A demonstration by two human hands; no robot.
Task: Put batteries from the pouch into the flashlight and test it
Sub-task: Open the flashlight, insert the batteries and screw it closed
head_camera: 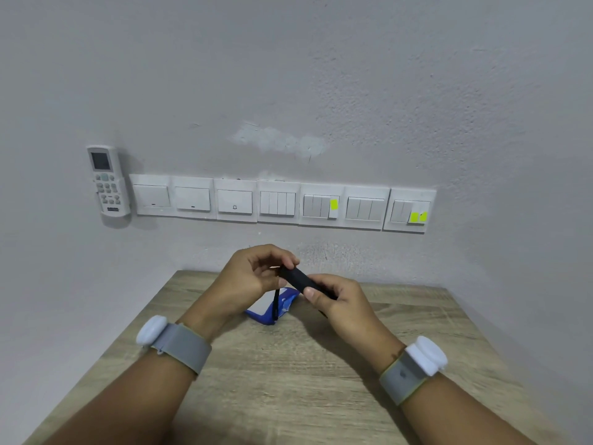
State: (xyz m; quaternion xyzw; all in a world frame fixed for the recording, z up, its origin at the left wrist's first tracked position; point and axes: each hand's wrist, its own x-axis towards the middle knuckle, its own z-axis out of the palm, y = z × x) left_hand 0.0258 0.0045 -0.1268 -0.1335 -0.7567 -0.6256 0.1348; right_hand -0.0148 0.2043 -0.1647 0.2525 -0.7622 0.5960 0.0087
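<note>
We see slim black cylindrical flashlight (296,278) held above wooden counter (288,380): right hand (340,303) grips body, left hand (253,274) pinches 10 o'clock end. Blue-white pouch (272,308) beneath. We advise: steady body, twist cap squarely.

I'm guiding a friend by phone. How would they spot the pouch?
Start at the wooden table against the wall. Below the two raised hands lies the pouch, flat on the tabletop. It is the only blue thing there, with a pale panel on top.

Matt black flashlight (296,279) – glossy blue plastic pouch (272,308) – on rough-grained wood table (288,380).
</note>
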